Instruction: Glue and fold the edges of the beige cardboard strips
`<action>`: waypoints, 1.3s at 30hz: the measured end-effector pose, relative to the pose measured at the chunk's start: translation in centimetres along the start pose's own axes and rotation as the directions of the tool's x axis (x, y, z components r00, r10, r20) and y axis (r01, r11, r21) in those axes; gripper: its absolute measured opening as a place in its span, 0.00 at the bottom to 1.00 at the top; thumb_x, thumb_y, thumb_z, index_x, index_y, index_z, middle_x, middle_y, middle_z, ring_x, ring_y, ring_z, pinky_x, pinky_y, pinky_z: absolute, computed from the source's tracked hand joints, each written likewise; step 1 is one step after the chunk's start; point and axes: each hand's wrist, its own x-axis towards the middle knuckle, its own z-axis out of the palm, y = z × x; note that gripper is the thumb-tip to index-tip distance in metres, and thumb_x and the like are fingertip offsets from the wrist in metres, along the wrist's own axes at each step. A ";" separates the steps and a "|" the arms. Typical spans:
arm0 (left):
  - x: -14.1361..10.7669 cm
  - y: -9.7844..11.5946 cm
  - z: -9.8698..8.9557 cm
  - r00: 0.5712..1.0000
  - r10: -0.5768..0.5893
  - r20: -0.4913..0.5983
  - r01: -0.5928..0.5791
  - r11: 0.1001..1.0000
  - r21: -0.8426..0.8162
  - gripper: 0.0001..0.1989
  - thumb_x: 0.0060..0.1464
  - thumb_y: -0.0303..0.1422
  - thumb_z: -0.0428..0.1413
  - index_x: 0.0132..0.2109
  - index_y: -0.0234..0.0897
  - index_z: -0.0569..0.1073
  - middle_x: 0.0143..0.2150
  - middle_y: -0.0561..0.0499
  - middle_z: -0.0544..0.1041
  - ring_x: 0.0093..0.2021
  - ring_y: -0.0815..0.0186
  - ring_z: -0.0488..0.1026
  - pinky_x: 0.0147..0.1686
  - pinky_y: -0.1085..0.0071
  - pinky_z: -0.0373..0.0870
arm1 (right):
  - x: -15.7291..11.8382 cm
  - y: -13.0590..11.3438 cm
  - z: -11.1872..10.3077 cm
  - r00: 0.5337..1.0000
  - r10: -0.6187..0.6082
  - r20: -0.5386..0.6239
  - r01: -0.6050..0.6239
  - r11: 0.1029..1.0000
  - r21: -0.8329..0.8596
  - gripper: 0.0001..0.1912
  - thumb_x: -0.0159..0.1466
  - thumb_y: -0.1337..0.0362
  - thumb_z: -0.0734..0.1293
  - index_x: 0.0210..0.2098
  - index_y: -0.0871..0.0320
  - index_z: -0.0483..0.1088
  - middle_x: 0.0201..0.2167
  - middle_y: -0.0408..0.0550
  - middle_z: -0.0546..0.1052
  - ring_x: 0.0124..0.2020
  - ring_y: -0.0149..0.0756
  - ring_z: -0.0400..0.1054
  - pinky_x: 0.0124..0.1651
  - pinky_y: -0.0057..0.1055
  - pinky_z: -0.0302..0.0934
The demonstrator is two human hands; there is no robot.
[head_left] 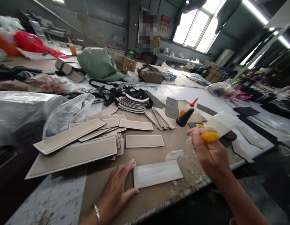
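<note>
A pale rectangular panel (157, 175) with streaky wet-looking white coating lies flat near the table's front edge. My left hand (120, 184) rests at the panel's left end, thumb and fingers apart, fingertips at its corners. Off to the right, my right hand (212, 156) is raised and closed around a yellow-handled brush (209, 137); its bristle end is mostly hidden. Just behind that hand is a whitish translucent container (223, 123). A single beige panel (145, 141) with a light border lies beyond the coated one.
Stacked beige panels (74, 156) spread over the left side. Curved pieces (133, 103) are piled farther back. A black cone-shaped object (184, 117) and a red-tipped bottle (189, 106) stand beyond my right hand. Dried residue crusts the table edge (182, 187). Clear plastic (67, 115) bulges at left.
</note>
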 end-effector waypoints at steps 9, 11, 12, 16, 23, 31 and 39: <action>-0.1 -2.2 0.9 0.992 0.060 0.115 -0.062 0.998 0.016 0.61 0.33 0.29 0.69 0.65 0.52 0.36 0.53 0.53 0.73 0.48 0.59 0.71 0.48 0.66 0.69 | 8.3 13.1 10.3 0.806 0.420 0.418 -0.224 0.868 -0.442 0.13 0.57 0.57 0.66 0.26 0.61 0.71 0.20 0.49 0.71 0.27 0.41 0.68 0.29 0.29 0.55; -0.1 -2.5 0.8 0.986 0.076 0.150 -0.081 0.996 0.026 0.61 0.34 0.32 0.69 0.65 0.52 0.36 0.53 0.53 0.72 0.47 0.59 0.72 0.47 0.68 0.69 | 9.0 14.3 11.3 0.746 0.476 0.465 -0.265 0.854 -0.448 0.15 0.54 0.54 0.68 0.22 0.62 0.71 0.17 0.48 0.70 0.24 0.40 0.67 0.26 0.29 0.54; 0.0 -2.6 0.7 0.984 0.074 0.164 -0.080 0.996 0.029 0.61 0.34 0.33 0.69 0.65 0.52 0.36 0.54 0.53 0.72 0.47 0.59 0.71 0.47 0.68 0.69 | 9.2 14.8 11.4 0.719 0.495 0.488 -0.285 0.851 -0.442 0.16 0.54 0.54 0.69 0.22 0.62 0.71 0.17 0.47 0.70 0.24 0.39 0.67 0.26 0.28 0.54; 0.2 -2.1 0.4 0.985 0.032 0.172 -0.034 0.999 0.010 0.64 0.30 0.29 0.71 0.65 0.53 0.36 0.54 0.53 0.72 0.48 0.59 0.70 0.48 0.67 0.67 | 9.4 15.6 11.0 0.651 0.520 0.553 -0.363 0.853 -0.375 0.14 0.55 0.56 0.68 0.24 0.62 0.72 0.18 0.44 0.70 0.22 0.32 0.65 0.24 0.25 0.53; 0.4 -0.8 0.1 0.991 -0.012 0.132 0.017 0.999 -0.036 0.59 0.32 0.23 0.68 0.64 0.52 0.41 0.52 0.53 0.72 0.48 0.58 0.69 0.48 0.64 0.65 | 8.8 14.3 9.3 0.636 0.507 0.582 -0.455 0.855 -0.247 0.18 0.52 0.53 0.70 0.25 0.66 0.71 0.15 0.42 0.67 0.15 0.25 0.56 0.18 0.25 0.49; 0.9 0.0 -0.7 0.981 -0.022 0.190 0.037 0.997 -0.074 0.52 0.37 0.31 0.68 0.62 0.46 0.43 0.53 0.50 0.72 0.50 0.57 0.66 0.49 0.59 0.60 | 3.9 8.1 2.1 0.732 0.215 0.647 -0.146 0.976 -0.160 0.26 0.51 0.47 0.70 0.45 0.55 0.69 0.37 0.51 0.73 0.35 0.42 0.67 0.38 0.34 0.62; 1.0 0.3 -0.9 0.978 -0.050 0.203 0.062 0.996 -0.057 0.50 0.38 0.35 0.68 0.62 0.42 0.46 0.53 0.51 0.72 0.51 0.59 0.65 0.51 0.61 0.58 | -7.6 5.8 -0.3 0.594 -0.077 0.801 0.033 0.997 0.072 0.23 0.59 0.50 0.64 0.49 0.56 0.68 0.44 0.53 0.68 0.47 0.45 0.64 0.51 0.40 0.61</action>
